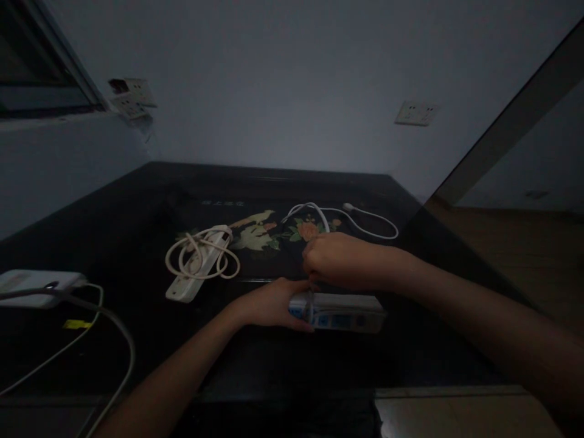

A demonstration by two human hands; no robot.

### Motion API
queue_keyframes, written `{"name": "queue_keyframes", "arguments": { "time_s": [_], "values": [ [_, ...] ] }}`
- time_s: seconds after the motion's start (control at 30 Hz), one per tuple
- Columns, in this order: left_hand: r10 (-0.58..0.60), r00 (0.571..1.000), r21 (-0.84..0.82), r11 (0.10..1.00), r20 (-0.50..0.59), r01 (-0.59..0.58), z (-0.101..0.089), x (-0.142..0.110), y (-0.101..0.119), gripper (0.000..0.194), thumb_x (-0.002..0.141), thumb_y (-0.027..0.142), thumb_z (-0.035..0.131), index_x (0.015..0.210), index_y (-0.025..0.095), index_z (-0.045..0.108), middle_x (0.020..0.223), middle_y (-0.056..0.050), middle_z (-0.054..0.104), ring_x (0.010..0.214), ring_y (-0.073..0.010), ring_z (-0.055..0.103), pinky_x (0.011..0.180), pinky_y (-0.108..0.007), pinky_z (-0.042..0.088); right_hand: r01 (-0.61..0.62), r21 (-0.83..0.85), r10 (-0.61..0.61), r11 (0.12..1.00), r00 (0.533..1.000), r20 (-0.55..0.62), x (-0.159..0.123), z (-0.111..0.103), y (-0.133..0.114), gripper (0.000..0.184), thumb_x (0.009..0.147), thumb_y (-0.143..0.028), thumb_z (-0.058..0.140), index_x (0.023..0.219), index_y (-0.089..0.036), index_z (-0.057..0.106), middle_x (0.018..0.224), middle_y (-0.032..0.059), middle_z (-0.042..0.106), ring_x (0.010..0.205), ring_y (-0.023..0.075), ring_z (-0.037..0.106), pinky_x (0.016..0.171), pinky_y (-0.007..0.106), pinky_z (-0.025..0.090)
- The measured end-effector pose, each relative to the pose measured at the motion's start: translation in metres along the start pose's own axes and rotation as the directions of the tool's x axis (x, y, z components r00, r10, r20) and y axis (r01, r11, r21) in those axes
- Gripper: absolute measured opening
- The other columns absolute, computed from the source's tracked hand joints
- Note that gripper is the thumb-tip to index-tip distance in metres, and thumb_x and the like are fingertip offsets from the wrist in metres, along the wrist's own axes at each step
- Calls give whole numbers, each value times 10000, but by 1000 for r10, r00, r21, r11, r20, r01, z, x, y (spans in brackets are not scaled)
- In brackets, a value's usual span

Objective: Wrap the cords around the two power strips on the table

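My left hand (272,303) is closed around the left end of a white power strip (351,313) with blue sockets on its front, thumb on top and fingers below. Just above that end, my right hand (329,258) is closed in a fist. A white cord (323,216) runs out from behind this fist and loops over the table toward the back right. The fist hides the stretch of cord by its fingers. Some cord seems to lie across the strip near my left fingertips, but darkness blurs it.
Left of my hands lies another white power strip (196,267), its cord coiled on top. A white box (41,286) with cables sits at the far left, near a yellow tag (77,324). The dark flower-painted table (255,182) meets a wall with sockets (415,114).
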State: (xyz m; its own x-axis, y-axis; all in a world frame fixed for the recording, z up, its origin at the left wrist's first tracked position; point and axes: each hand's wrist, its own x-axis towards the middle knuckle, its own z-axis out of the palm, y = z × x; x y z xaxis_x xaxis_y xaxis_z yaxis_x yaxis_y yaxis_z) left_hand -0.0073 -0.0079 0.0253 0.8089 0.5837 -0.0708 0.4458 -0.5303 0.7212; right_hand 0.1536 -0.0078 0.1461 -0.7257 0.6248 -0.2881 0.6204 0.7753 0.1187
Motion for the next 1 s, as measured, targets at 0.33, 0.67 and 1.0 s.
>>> {"name": "queue_keyframes", "arguments": {
  "time_s": [0.33,0.67,1.0],
  "values": [
    [-78,954,250,956,-289,154,-20,-4,-11,562,710,358,692,1240,252,536,1134,-79,662,1012,-282,629,841,-339,464,-252,-19,251,968,966,-56,-13,5,2,164,856,-171,555,830,-110,705,762,148,689,747,243,664,624,315,453],
    [-164,848,420,812,-503,406,-31,-11,-21,570,762,345,646,1304,282,481,1177,-123,617,928,-321,643,777,-414,486,-191,684,-43,704,950,310,-5,31,59,272,902,-193,429,790,-150,673,562,-3,646,544,109,604,566,223,443],
    [-52,726,162,961,-685,222,-37,-5,-30,583,734,334,689,1272,224,493,1274,-105,588,1128,-284,572,949,-429,430,-98,978,-81,183,990,115,-12,82,27,236,923,-380,428,832,-176,506,584,-33,575,524,114,605,505,227,488]
  ]
}}
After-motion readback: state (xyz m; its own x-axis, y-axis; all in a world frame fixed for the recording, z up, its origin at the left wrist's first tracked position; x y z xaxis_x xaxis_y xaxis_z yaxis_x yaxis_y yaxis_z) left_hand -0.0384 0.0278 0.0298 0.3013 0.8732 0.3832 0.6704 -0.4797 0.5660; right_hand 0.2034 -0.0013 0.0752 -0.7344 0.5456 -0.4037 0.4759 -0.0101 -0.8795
